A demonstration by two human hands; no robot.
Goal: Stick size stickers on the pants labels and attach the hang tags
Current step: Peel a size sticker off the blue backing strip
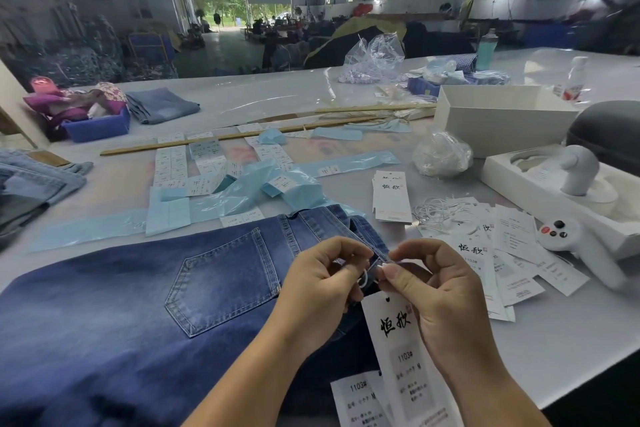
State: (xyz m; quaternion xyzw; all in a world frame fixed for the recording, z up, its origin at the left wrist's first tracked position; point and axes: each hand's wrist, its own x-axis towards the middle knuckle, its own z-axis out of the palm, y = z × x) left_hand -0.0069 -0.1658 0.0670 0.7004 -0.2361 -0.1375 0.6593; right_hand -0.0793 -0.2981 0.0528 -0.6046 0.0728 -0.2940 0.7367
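On the long work table [571,340]: pale, smooth, slightly glossy top that carries everything below.
Jeans [138,288]: dark blue denim, faded in patches, laid flat with a back pocket up and the waistband towards the hands; contrast stitching, heavy weave.
Sticker sheets [194,163]: white rectangular size stickers on thin glossy blue backing strips, spread behind the jeans, several strips peeled and crumpled.
Loose hang tags [498,253]: fanned heap of stiff white cards with black printing, just right of the jeans; a neater stack [391,198] behind it.
String bundle [433,211]: tangled thin white loops between the stack and the heap.
Hang tag in work [398,340]: long white card, black characters, "1103#" and "M" printed; hangs below the hands, over the jeans, with a second similar card [356,399] beside it.
Left hand [322,281]: fingers curled, pinching a small white string loop [363,279] at the waistband.
Right hand [440,288]: thumb and forefinger pinch the other end of the string, just above the tag's hole.
Progress: judged mid-attachment; string seems threaded at the waistband, fastening not finished. Whether this pair's label already has its sticker cannot be told.
Left to do: close the string; many tags and stickers remain, and more folded denim [38,184] waits at the left edge.
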